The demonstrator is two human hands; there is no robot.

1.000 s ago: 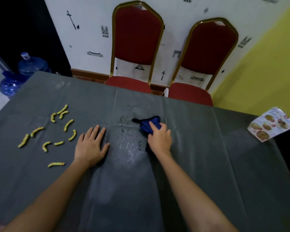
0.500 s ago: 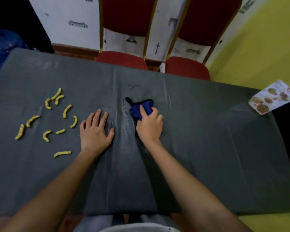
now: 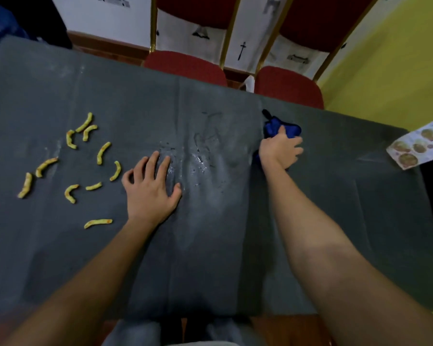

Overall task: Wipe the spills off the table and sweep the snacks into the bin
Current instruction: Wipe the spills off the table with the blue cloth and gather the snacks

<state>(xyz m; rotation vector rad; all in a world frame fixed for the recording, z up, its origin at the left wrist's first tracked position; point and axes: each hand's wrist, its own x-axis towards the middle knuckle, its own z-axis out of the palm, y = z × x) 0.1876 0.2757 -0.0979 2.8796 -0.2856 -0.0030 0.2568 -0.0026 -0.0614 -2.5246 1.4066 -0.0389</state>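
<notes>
The right hand [image 3: 279, 151], clamped on the cloth [image 3: 273, 127], has moved toward the table's [image 3: 335, 208] far edge; the left hand [image 3: 150, 193] stays flat, fingers apart.

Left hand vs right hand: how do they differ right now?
The left hand lies flat with fingers spread, empty, beside the snacks. The right hand is curled on the blue cloth, farther across the table. Both press on the tabletop, flanking the wet patch.
</notes>
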